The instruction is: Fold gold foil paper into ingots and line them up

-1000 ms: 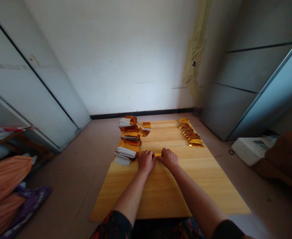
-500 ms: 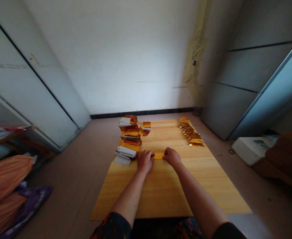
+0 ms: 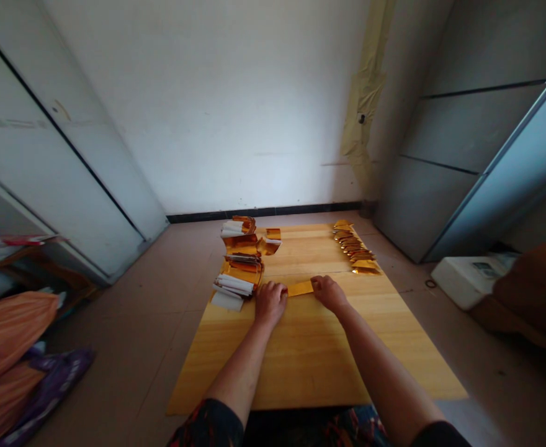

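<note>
A strip of gold foil paper [image 3: 299, 288] stretches between my two hands, low over the wooden table. Its left end is pinched in my left hand [image 3: 271, 302], its right end in the closed fingers of my right hand [image 3: 329, 292]. Just left of my left hand lies a stack of gold and white paper sheets [image 3: 236, 280], some curled. Farther right, folded gold paper pieces [image 3: 354, 247] form an overlapping row along the table's right side.
The wooden table [image 3: 319, 360] has more curled gold paper [image 3: 269, 247] near its far left. A white wall [image 3: 254, 124] rises behind it, with a grey cabinet [image 3: 440, 180] at right. Orange and purple bags [image 3: 17, 335] lie at left; a white box [image 3: 459, 279] stands on the right.
My right hand has moved slightly right, and more of the gold paper strip shows between the hands, its right end tilted up. My left hand has hardly moved.
</note>
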`<state>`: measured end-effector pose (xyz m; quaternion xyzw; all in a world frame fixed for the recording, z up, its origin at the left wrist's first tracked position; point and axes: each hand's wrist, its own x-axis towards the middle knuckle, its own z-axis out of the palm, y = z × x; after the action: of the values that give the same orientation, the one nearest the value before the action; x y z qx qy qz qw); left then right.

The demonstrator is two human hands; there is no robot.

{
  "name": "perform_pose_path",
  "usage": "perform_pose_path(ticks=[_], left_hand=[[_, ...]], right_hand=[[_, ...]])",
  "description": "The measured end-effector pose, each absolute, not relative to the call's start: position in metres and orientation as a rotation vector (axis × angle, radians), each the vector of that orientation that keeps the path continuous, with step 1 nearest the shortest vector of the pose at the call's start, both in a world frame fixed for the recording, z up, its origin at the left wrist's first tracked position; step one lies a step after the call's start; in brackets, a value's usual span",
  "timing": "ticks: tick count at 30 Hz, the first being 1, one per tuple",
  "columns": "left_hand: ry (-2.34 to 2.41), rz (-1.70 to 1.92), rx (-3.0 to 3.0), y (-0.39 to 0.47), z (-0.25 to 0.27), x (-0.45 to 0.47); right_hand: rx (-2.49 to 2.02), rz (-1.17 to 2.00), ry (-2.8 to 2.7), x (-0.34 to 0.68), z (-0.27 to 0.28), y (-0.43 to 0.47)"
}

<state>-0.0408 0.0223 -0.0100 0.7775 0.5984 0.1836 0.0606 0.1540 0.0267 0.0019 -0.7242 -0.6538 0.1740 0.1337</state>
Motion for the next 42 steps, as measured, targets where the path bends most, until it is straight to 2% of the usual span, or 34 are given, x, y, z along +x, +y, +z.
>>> perform_pose_path(ticks=[8,15,25,33,42], left_hand=[[1.821,0.552,2.430,0.020,-0.011,-0.039],[1.786,0.564,2.477,0.019,-0.012,-0.040],[1.766,0.635,2.479,0.019,-0.012,-0.039],[1.678,0.783,2.492,0.013,-0.011,-0.041],[1.632,0.754,2.575,0.008,-0.008,-0.043]], right_hand=[[-2.053,0.631,-1.900,0.150,0.010,0.027],[-1.974,0.383,-1.912,0.146,0.004,0.009],[-1.932,0.360,-1.959,0.144,0.003,0.011],[-1.800,0.214,-1.926,0.142,-0.004,0.003],[-1.688,0.107,-2.047,0.147,-0.010,-0.006]])
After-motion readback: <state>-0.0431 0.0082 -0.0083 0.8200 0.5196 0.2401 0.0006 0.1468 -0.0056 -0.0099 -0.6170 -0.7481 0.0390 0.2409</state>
